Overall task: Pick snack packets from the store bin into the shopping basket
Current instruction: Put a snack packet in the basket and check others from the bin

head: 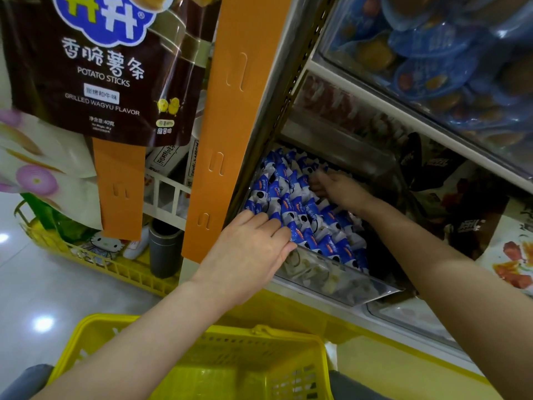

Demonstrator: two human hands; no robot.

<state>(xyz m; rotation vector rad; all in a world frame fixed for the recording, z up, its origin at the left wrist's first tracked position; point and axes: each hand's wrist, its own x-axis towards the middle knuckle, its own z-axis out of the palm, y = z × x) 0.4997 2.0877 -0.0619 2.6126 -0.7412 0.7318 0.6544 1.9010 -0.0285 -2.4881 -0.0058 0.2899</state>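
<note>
Currently left hand (pixel 251 251) and right hand (pixel 339 190) lie flat-fingered on snack packets (pixel 302 217).

The snack packets (pixel 288 194) sit piled in the store bin (pixel 331 281), filling its left side. At the bin's front left corner, the left hand (pixel 248 255) lies on the packets. Deeper in the bin, towards its back, the right hand (pixel 340 192) is on the pile. Below and in front of the bin sits the shopping basket (pixel 202 379). Just left of the bin hangs a display strip (pixel 227 125), and further left, higher up, a potato sticks bag (pixel 103 67).
</note>
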